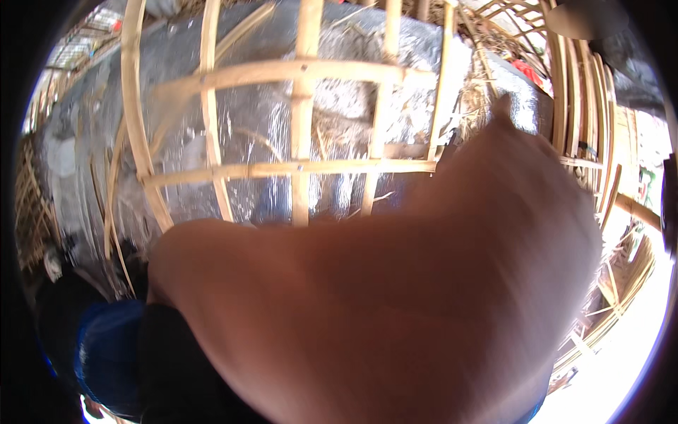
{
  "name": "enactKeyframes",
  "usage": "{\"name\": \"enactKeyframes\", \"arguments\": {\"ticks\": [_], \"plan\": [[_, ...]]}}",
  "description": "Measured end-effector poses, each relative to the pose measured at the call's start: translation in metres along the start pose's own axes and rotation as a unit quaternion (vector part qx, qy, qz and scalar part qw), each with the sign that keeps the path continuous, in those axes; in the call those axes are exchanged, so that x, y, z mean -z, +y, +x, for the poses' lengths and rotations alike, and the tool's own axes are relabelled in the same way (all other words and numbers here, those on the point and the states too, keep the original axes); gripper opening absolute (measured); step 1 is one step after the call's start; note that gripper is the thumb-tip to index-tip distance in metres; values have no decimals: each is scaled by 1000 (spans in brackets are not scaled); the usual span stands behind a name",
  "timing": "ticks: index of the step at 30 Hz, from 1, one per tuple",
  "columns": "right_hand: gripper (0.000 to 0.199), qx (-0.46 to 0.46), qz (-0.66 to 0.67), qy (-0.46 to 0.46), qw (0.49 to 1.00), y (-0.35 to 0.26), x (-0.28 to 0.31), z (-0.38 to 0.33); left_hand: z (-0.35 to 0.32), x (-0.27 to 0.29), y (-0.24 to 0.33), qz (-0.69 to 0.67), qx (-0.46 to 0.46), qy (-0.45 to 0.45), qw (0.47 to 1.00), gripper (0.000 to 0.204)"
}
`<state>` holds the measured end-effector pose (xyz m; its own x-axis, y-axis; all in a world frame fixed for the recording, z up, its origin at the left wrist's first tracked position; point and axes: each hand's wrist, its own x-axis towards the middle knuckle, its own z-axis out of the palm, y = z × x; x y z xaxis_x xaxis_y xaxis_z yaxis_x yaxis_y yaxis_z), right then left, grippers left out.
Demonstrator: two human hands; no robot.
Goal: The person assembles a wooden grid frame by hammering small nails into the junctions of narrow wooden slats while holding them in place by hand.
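A lattice of pale bamboo strips [301,120], with crosspieces fastened over uprights, lies across the upper middle of the head view. Large and smeared by motion, bare skin fills the lower middle, very near the camera. Its upper right end looks like my right hand [526,152], beside the lattice's right edge; the fingers are too blurred to tell if they hold anything. At the left this skin rounds off over the lower ends of the strips, and I cannot make out which part of the limb that is. My left hand does not show.
Under the lattice spreads a shiny grey plastic sheet [261,134] with straw bits. Upright bamboo slats [575,92] stand at the right, with a woven bamboo piece [628,283] below them. Blue and black cloth [113,346] fills the lower left. A red item [526,71] lies at the upper right.
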<state>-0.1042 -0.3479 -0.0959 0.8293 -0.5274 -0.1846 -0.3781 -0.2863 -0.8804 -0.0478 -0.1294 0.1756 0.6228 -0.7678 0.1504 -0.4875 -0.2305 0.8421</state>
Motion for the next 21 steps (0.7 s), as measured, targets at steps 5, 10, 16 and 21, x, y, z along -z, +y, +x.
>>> {"name": "enactKeyframes", "arguments": {"ticks": [5, 10, 16, 21], "plan": [[45, -75, 11, 24, 997, -11, 7, 1, 26, 37, -94, 318, 166, 69, 931, 48], [39, -61, 71, -6, 996, 9, 13, 9, 61, -81, -137, 399, 255, 156, 867, 127], [46, -62, 64, 28, 996, -8, 5, 0, 65, -127, -164, 359, 265, 117, 887, 152], [50, -26, 52, 28, 998, 0, 6, 4, 74, -135, -166, 392, 246, 165, 871, 141]]}}
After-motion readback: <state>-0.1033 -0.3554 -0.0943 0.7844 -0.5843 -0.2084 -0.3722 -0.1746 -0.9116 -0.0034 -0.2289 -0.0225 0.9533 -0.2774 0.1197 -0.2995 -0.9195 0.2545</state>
